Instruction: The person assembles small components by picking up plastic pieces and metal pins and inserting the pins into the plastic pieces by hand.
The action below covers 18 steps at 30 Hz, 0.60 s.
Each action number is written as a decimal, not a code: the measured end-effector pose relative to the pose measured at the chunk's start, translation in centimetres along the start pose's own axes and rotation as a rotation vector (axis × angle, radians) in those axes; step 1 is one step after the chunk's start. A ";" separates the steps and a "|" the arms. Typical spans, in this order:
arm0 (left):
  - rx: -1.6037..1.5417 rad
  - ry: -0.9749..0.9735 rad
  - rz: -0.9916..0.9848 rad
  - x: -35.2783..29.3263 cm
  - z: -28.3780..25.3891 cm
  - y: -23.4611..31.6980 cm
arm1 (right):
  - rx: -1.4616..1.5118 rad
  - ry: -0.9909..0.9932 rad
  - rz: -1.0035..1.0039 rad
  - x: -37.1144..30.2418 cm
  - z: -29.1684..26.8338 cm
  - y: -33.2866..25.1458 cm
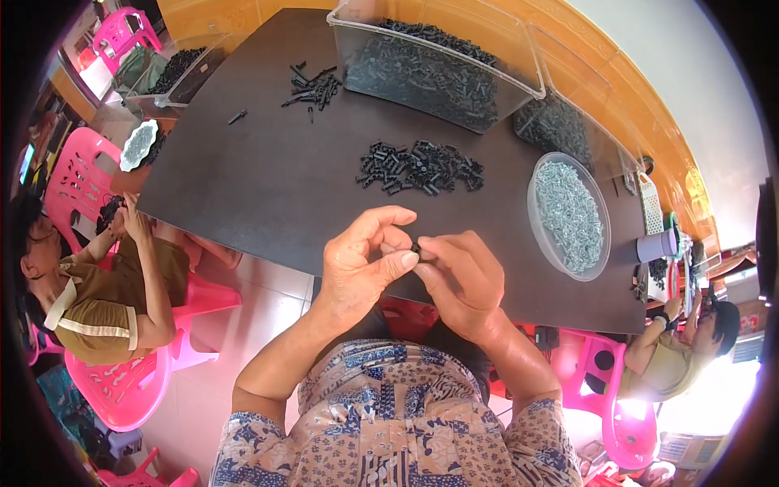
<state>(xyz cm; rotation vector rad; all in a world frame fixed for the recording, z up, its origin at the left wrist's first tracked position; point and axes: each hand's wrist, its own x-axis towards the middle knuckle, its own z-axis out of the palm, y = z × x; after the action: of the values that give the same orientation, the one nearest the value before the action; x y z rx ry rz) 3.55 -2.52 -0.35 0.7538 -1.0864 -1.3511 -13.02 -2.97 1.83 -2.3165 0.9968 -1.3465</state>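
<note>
Over the table's near edge my hands meet, fingertips almost touching. My left hand [361, 264] pinches a tiny black plastic part [416, 247] between thumb and fingers, its other fingers curled. From the other side, the thumb and forefinger of my right hand [466, 280] close on the same part. Fingers cover most of it, so its shape is hard to make out. Just beyond lies a heap of small black plastic parts [422, 166]. To the right, a clear round bowl [545, 253] holds many silvery screws [570, 215].
Clear bins [347, 69] of black parts line the dark table's [243, 178] far side. A smaller pile of black pieces [316, 88] lies far left, one loose piece [237, 117] near it. A purple cup [656, 246] stands right. People sit left [105, 300] and right [669, 357].
</note>
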 end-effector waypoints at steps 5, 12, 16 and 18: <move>-0.113 -0.058 -0.166 0.6 -0.2 0.7 | -0.118 -0.016 -0.087 0.4 -0.2 0.0; -0.241 -0.001 -0.279 0.1 -0.1 0.4 | -0.071 0.033 -0.022 0.4 -0.1 0.2; -0.182 0.024 -0.259 -0.2 -0.1 0.1 | -0.118 0.028 -0.056 0.2 0.1 0.6; -0.132 0.043 -0.245 -0.2 -0.1 0.1 | -0.180 0.009 -0.122 0.2 0.2 0.7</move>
<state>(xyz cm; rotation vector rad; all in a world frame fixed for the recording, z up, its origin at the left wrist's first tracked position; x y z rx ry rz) 3.72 -2.33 -0.37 0.8340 -0.8825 -1.5893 -13.06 -3.67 1.45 -2.5430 1.0337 -1.3636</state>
